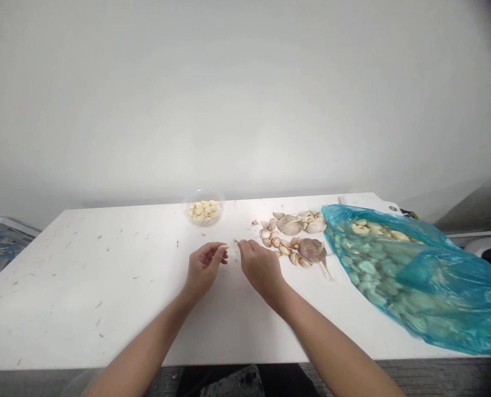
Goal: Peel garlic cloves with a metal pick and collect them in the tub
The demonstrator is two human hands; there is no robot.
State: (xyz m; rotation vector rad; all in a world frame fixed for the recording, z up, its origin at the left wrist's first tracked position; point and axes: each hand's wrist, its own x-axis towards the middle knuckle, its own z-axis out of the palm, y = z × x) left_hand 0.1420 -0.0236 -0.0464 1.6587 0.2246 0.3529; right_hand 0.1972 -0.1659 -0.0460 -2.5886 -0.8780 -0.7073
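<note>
Over the middle of the white table, my left hand (204, 266) pinches a pale garlic clove (225, 246) between thumb and fingers. Just to its right, my right hand (262, 268) is closed in a pinch, apart from the clove. A tiny dark bit shows at its fingertips, too small to name. Right of that hand lie loose unpeeled garlic cloves (284, 250) and garlic bulbs (311, 250), one with a dry stalk. A clear round bowl (204, 222) of peeled cloves stands behind my left hand.
A large blue plastic bag (411, 275), filled with garlic cloves, covers the table's right side. Small scraps of skin are scattered over the white table (117, 286), mostly at left. A wall rises behind it. A phone (233, 384) lies below the front edge.
</note>
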